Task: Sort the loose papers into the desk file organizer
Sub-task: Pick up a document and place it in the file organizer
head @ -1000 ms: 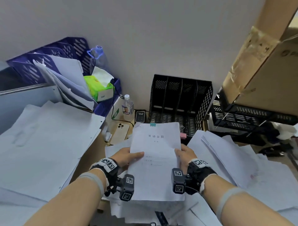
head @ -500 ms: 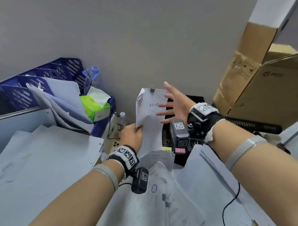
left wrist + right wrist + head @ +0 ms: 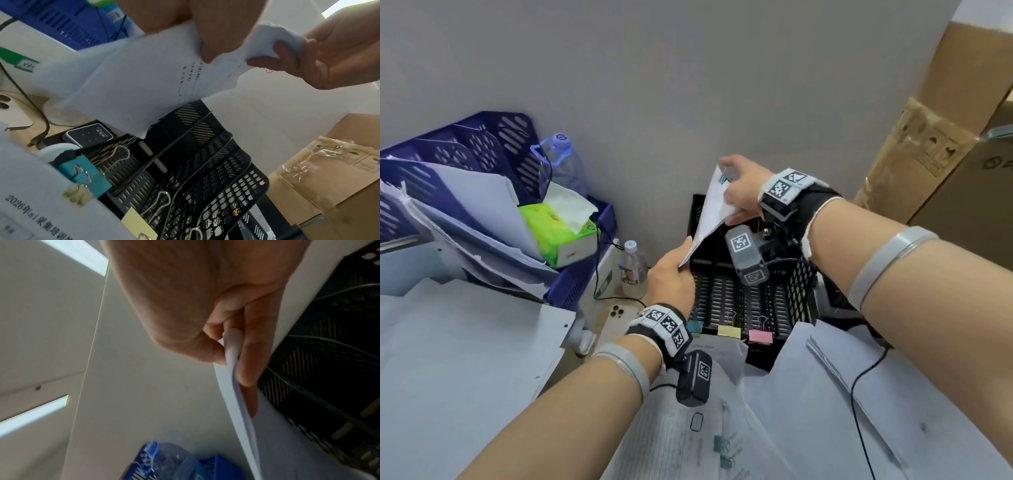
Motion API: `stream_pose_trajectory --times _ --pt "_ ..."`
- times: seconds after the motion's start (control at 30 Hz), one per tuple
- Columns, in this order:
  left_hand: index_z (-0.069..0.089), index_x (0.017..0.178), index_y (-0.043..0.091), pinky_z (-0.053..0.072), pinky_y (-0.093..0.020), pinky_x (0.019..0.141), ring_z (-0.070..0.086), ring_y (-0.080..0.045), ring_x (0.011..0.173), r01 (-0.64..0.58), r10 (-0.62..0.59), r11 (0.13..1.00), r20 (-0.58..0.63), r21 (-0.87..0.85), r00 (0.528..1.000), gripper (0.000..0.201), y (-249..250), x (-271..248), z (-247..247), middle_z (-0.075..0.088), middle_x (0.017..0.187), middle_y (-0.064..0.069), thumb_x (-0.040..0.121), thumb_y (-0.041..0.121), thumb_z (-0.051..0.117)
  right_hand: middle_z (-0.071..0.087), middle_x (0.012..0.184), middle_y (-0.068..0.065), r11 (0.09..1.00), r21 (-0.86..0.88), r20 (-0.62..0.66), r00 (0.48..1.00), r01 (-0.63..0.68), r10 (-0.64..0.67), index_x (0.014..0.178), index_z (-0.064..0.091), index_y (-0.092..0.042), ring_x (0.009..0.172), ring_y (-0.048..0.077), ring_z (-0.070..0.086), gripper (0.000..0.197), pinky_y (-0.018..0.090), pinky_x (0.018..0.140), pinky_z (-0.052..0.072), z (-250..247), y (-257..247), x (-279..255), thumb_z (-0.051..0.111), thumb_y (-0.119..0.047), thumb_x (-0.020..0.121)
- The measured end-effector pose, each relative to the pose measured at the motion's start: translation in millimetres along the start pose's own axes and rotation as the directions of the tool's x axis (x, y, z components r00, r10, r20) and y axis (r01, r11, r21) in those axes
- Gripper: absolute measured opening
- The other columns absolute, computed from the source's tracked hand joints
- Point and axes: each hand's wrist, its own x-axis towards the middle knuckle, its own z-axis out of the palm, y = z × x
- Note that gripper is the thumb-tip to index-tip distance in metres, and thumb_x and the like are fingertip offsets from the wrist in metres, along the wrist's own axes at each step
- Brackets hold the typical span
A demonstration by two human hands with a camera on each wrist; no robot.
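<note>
A clipped white paper bundle (image 3: 709, 209) (image 3: 133, 78) (image 3: 236, 369) hangs edge-on above the black file organizer (image 3: 791, 294) (image 3: 205, 170). My left hand (image 3: 674, 274) pinches its lower corner. My right hand (image 3: 739, 192) grips its top edge by the teal binder clip (image 3: 723, 178), thumb and fingers curled round the sheets. The bundle's lower part is over the organizer's left slots. Loose papers (image 3: 722, 428) lie on the desk in front.
A blue organizer (image 3: 465, 164) stuffed with papers and a green tissue box (image 3: 558, 233) stand at left. A small bottle (image 3: 632, 270), a phone (image 3: 618, 318) and cables lie between. Cardboard boxes (image 3: 945, 154) rise at right. Coloured binder clips (image 3: 728, 331) hang on the organizer's front.
My right hand, held open beside the bundle half a second ago, now grips its top edge. The bundle has turned edge-on and moved right, over the black organizer.
</note>
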Motion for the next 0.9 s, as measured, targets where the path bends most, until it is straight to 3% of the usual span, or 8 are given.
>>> stream_pose_trajectory --times 0.17,0.27,0.37,0.47,0.57,0.63,0.77,0.9 --pt "0.035 0.153 0.041 0.046 -0.025 0.094 0.061 -0.022 0.106 0.132 -0.146 0.988 0.212 0.077 0.966 0.064 -21.2 15.1 24.4 0.063 0.131 -0.004 0.098 0.009 0.044 0.038 0.15 0.002 0.951 -0.27 0.004 0.987 0.154 -0.159 0.139 0.046 -0.036 0.109 0.035 0.061 0.076 0.045 0.059 0.062 -0.8 18.0 18.6 0.034 0.011 0.08" --pt "0.036 0.153 0.039 0.047 -0.025 0.093 0.064 -0.025 0.112 0.168 -0.221 0.968 0.314 0.187 0.923 0.058 -40.3 22.1 31.4 0.062 0.137 0.0 0.099 0.02 0.051 0.052 0.136 0.002 0.932 -0.32 -0.004 0.984 0.168 -0.179 0.124 0.061 -0.037 0.086 0.027 0.069 0.066 0.032 0.054 0.06 6.3 43.1 32.2 0.035 0.005 0.08" --pt "0.044 0.149 0.035 0.053 -0.029 0.093 0.066 -0.021 0.107 0.194 -0.257 0.958 0.337 0.21 0.906 0.056 -59.8 22.8 32.2 0.065 0.133 0.004 0.096 0.021 0.058 0.061 0.127 -0.002 0.864 -0.46 -0.003 0.973 0.203 -0.23 0.122 0.062 -0.04 0.064 0.011 0.059 0.055 0.018 0.05 0.042 17.8 74.9 36.4 0.04 -0.007 0.084" --pt "0.048 0.147 0.031 0.052 -0.035 0.099 0.064 -0.019 0.111 0.269 -0.313 0.948 0.35 0.17 0.883 0.057 -77.0 19.5 31.0 0.067 0.125 0.003 0.094 0.018 0.064 0.058 0.136 -0.001 0.856 -0.467 0.089 0.975 0.221 -0.203 0.131 0.056 -0.035 0.076 0.014 0.066 0.049 0.025 0.064 0.054 38.9 107.0 36.7 0.046 -0.014 0.088" --pt "0.056 0.141 0.024 0.05 -0.028 0.093 0.063 -0.017 0.105 0.272 -0.306 0.951 0.322 0.148 0.896 0.05 -85.6 11.7 23.1 0.066 0.115 0.001 0.094 0.01 0.063 0.05 0.143 0.002 0.867 -0.461 0.188 0.975 0.192 -0.116 0.138 0.051 -0.026 0.082 0.021 0.071 0.05 0.034 0.074 0.06 54.9 125.4 32.7 0.052 -0.016 0.09" --pt "0.062 0.132 0.017 0.047 -0.025 0.092 0.063 -0.016 0.1 0.26 -0.289 0.956 0.269 0.138 0.919 0.04 -89.5 5.2 13.3 0.067 0.109 -0.003 0.094 0.006 0.06 0.054 0.132 0.003 0.894 -0.414 0.139 0.982 0.174 -0.127 0.135 0.052 -0.024 0.079 0.02 0.067 0.046 0.033 0.073 0.058 59.0 130.6 26.4 0.053 -0.017 0.089" --pt "0.064 0.111 0.013 0.05 -0.03 0.077 0.057 -0.018 0.079 0.272 -0.29 0.949 0.098 0.159 0.952 0.024 -104.8 -10.9 -8.4 0.065 0.092 -0.008 0.092 0.004 0.052 0.053 0.081 0.0 0.943 -0.305 -0.071 0.984 0.132 -0.161 0.103 0.051 -0.015 0.064 0.016 0.049 0.02 0.032 0.059 0.042 66.6 146.9 0.8 0.058 -0.019 0.084" --pt "0.061 0.101 0.017 0.042 -0.028 0.078 0.059 -0.025 0.091 0.37 -0.416 0.889 0.139 0.271 0.899 0.016 -128.1 -37.9 -23.5 0.061 0.094 -0.003 0.092 0.007 0.052 0.051 0.063 -0.002 0.982 -0.187 -0.03 0.999 -0.026 0.021 0.077 0.05 -0.014 0.053 0.014 0.047 0.019 0.03 0.057 0.042 83.4 176.4 -42.8 0.058 -0.027 0.089"
